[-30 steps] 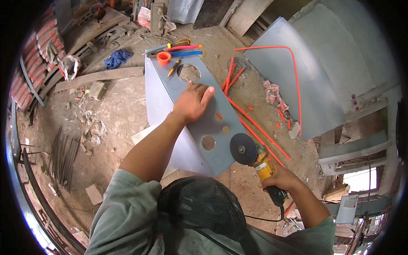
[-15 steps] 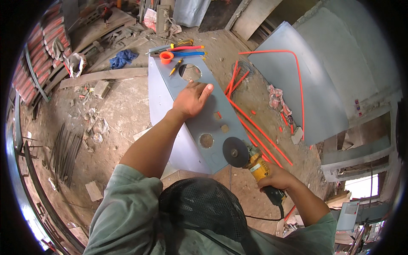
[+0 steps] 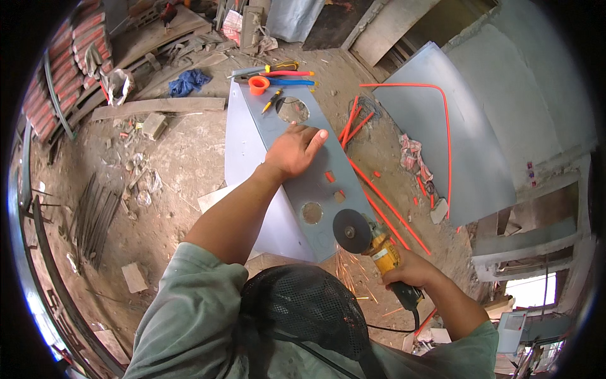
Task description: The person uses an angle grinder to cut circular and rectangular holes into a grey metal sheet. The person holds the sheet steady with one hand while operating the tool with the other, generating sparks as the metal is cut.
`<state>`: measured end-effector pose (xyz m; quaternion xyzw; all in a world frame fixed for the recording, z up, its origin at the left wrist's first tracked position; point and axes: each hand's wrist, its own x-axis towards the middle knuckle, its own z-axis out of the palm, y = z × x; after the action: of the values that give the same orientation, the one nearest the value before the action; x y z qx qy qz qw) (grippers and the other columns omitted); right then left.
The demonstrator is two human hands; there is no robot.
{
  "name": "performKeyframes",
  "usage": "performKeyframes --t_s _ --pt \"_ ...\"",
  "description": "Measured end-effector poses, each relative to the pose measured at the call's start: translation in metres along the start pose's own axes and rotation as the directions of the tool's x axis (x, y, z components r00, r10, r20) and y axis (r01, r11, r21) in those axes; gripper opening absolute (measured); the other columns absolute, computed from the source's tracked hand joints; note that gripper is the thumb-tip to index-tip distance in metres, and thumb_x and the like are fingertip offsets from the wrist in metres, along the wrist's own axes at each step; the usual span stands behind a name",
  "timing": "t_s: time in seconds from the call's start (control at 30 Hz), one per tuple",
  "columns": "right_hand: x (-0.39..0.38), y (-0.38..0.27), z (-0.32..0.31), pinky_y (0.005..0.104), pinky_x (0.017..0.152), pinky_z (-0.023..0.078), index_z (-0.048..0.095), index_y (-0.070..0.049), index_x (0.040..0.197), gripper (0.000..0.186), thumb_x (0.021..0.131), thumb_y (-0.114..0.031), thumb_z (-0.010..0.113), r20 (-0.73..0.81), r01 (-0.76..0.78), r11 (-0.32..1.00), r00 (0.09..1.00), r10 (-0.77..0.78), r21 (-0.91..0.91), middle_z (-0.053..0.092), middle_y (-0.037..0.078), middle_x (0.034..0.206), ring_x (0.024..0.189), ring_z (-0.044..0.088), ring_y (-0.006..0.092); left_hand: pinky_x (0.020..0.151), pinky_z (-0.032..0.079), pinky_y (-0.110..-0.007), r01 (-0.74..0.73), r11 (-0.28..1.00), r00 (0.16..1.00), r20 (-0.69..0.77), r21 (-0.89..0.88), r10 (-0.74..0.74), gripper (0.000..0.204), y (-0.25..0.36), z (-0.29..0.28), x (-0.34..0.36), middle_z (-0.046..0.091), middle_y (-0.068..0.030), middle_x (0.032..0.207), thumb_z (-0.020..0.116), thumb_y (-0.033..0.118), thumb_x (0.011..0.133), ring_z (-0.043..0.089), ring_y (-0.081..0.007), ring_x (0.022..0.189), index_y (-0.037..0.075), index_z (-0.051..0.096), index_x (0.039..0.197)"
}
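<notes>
My left hand rests open on a grey sheet-metal box, which has round and small square cut-outs in its top. My right hand grips a yellow and black angle grinder. The grinder's dark disc is at the box's near right corner, with orange sparks spraying downward below it. At the box's far end lie an orange cup, a yellow marker-like tool, and several hand tools with coloured handles.
Orange tubes lie right of the box, beside a large grey sheet. On the left are debris, metal strips, a long board, a blue cloth and stacked red sacks. A black cable trails from the grinder.
The disc has dipped slightly from where it was half a second ago, and sparks now fly beneath it. My left hand stays on the box, shifted a little rightward in the view along with the scene.
</notes>
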<state>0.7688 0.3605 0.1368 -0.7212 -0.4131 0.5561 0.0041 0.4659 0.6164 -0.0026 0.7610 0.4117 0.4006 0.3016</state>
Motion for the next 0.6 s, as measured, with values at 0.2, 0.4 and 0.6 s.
performKeyframes --t_s 0.2,0.4,0.6 --pt "0.006 0.016 -0.007 0.0369 0.074 0.061 0.061 0.001 0.137 0.066 0.079 -0.013 0.091 -0.056 0.098 0.981 0.993 -0.108 -0.166 0.075 0.012 0.102 0.079 0.076 0.0197 0.139 0.026 -0.051 0.034 0.999 0.999 0.038 -0.005 -0.034 0.076 0.003 -0.004 -0.001 0.072 -0.0231 0.141 0.027 0.061 0.12 0.056 -0.041 0.146 0.003 0.071 0.142" --pt "0.016 0.021 -0.019 0.039 0.083 0.059 0.064 0.001 0.137 0.073 0.075 -0.021 0.095 -0.023 0.025 0.967 0.999 -0.032 -0.254 0.077 0.011 0.102 0.088 0.075 0.0203 0.136 0.031 -0.054 -0.002 0.999 1.0 -0.017 -0.038 0.002 0.069 0.002 -0.003 -0.003 0.073 -0.0248 0.131 0.032 0.054 0.121 0.06 -0.046 0.137 -0.001 0.071 0.13" --pt "0.008 -0.004 -0.013 0.0357 0.073 0.059 0.062 0.0 0.138 0.07 0.076 -0.012 0.093 -0.016 0.024 0.962 0.999 -0.03 -0.273 0.075 0.01 0.097 0.077 0.074 0.0186 0.134 0.033 -0.054 -0.006 0.999 1.0 -0.031 -0.041 0.004 0.072 -0.003 -0.002 -0.003 0.073 -0.0246 0.133 0.03 0.057 0.12 0.06 -0.0453 0.138 0.0 0.072 0.133"
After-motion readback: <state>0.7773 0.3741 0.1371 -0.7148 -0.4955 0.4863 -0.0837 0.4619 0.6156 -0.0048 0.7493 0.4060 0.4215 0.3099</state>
